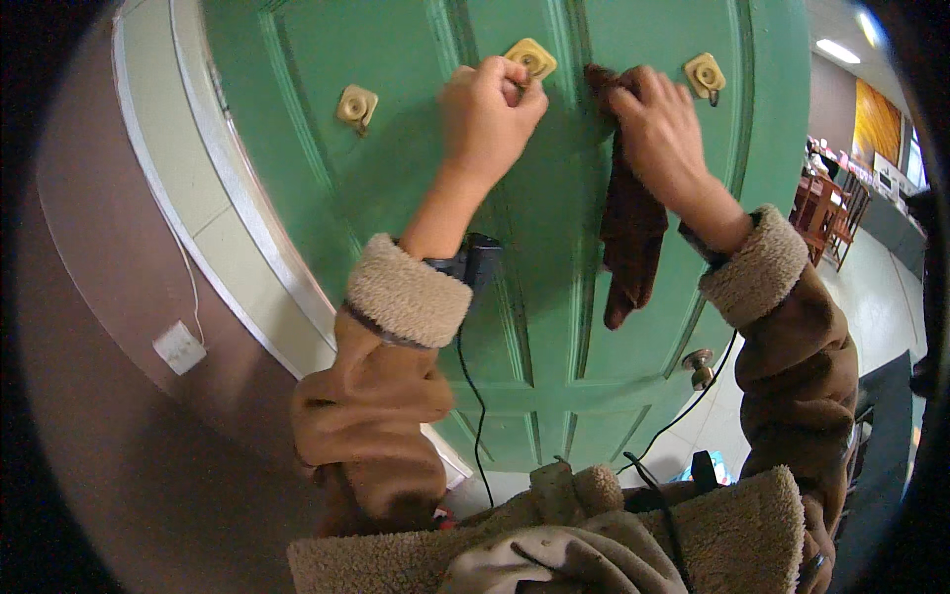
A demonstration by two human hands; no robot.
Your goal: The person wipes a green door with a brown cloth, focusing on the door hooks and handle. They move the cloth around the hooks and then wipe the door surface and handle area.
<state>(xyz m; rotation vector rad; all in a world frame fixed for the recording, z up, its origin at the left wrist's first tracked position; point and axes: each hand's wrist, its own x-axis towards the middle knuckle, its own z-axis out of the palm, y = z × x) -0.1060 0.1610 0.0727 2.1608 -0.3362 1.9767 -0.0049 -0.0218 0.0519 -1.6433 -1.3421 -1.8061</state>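
Three yellowish adhesive hooks are fixed in a row on a green panelled door. My left hand (pixel 493 111) is raised to the middle hook (pixel 536 56), its thumb and forefinger pinched at the hook's lower metal part. From my right hand (pixel 660 122) hangs a dark brown cloth item (pixel 634 223), gripped near its top; its narrow lower end might be a glove's finger, but I cannot tell. The cloth hangs in front of the door (pixel 549 200), just right of the middle hook. To the left is another hook (pixel 357 105), and the right hook (pixel 704 75) is just beyond my right hand.
A round metal doorknob (pixel 698 367) sits low on the door's right side. Black cables (pixel 475 416) run down from my wrists. A white socket box (pixel 179 347) with a cord is on the left wall. Wooden chairs (pixel 846 219) stand in the room to the right.
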